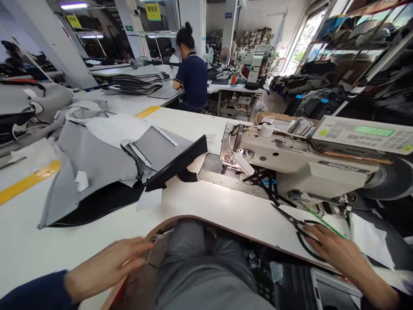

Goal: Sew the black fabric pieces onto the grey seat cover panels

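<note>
My right hand [338, 252] is at the right of the table, its fingers on the black handles of a pair of scissors [292, 219]. The blades lie on the tabletop, pointing toward the sewing machine [274, 150]. My left hand [111, 262] is stretched out over the table's curved front edge, fingers apart and holding nothing. Beyond it lies a large sewn grey piece [100, 150] with a black underside. A black strip [180, 161] along its right side reaches close to the machine's needle plate [213, 168].
A control panel [368, 131] with a green display sits on the machine. White paper [371, 239] lies at the right. Stacked grey panels [138, 82] are on the table behind, where a person in a dark blue shirt [192, 77] sits. Loaded shelves [351, 64] stand at the right.
</note>
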`<state>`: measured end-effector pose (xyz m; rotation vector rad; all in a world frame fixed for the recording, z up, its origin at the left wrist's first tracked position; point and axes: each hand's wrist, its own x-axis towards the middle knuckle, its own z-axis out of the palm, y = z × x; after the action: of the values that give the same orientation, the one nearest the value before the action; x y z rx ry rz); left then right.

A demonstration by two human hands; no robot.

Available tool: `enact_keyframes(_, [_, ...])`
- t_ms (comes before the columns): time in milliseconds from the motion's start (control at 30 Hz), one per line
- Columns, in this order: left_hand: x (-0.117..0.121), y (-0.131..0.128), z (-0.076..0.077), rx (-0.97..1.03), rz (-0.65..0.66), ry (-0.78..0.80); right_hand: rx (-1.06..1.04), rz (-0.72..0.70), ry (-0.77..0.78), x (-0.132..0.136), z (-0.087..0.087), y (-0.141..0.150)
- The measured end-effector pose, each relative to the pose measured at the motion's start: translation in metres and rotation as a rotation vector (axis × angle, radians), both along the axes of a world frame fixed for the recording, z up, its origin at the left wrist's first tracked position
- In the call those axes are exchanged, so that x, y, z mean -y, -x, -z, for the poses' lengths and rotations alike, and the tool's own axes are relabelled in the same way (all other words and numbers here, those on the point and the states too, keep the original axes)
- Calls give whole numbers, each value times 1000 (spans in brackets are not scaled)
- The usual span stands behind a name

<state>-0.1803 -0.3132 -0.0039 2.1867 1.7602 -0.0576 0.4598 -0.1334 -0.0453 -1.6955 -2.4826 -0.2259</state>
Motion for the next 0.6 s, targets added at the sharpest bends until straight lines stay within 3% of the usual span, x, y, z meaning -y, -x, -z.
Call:
enact_keyframes(133, [-79, -76, -29, -13, 135, -182, -22, -111, -108, -3, -15, 31])
enact_keyframes(200, [-121, -104, -37, -127, 163, -346, -82, -178, -124, -4, -18, 67])
enact_keyframes(267, [-164, -114, -43, -259, 110, -476, -119, -255, -105, -3, -17, 113])
enact_keyframes(333, [-205, -103, -53, -370, -23, -504, -143, -335, -47, 0, -14, 161])
enact_keyframes(433, [-248, -53, -72, -350, -306, -296, -187, -463, 73, 6, -7, 223])
enact_keyframes(500, [-254, -13, -79, -219, -406, -139, -230, -525, 94, 7, -1, 249])
enact_keyframes(600, [-233, 31, -69, 8, -421, -164, -319, -526, 37, 2, 11, 264])
